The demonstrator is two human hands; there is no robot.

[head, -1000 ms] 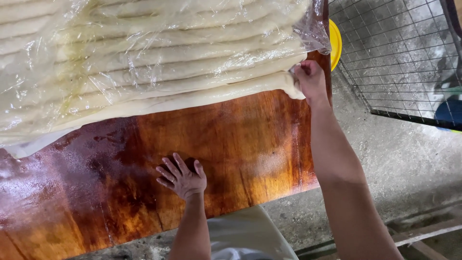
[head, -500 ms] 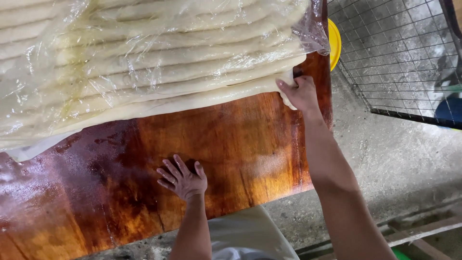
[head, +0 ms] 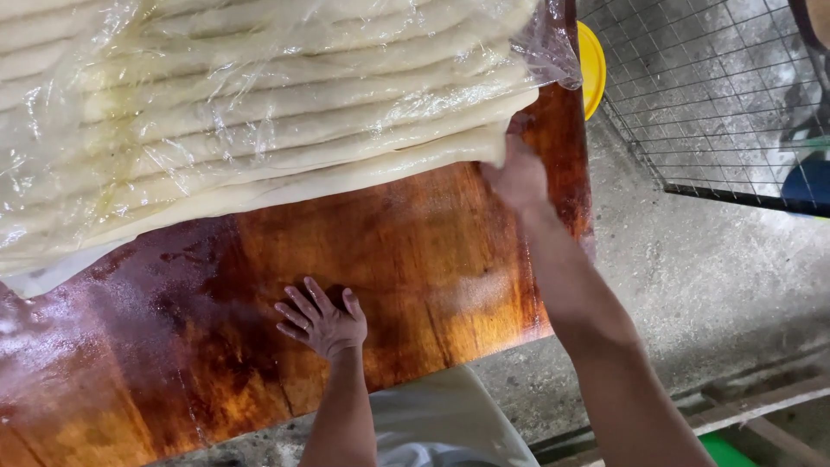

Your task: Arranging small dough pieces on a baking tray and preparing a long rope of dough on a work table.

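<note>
Long pale dough strips [head: 259, 138] lie side by side across the far part of an oiled brown wooden table [head: 406, 259], under a sheet of clear plastic wrap [head: 545, 43]. My right hand [head: 517, 177] grips the right end of the nearest strip, close to the table's right edge. My left hand [head: 322, 322] rests flat on the bare wet wood near the front edge, fingers spread and holding nothing.
A yellow round lid or bowl [head: 591, 65] peeks out past the table's far right corner. A wire mesh rack [head: 709, 95] stands on the grey concrete floor [head: 692, 268] to the right. A blue object [head: 808, 186] shows behind the mesh.
My right hand has slid left and nearer along the table's right side, from the plastic's corner to the end of the nearest dough strip. My left hand has stayed put.
</note>
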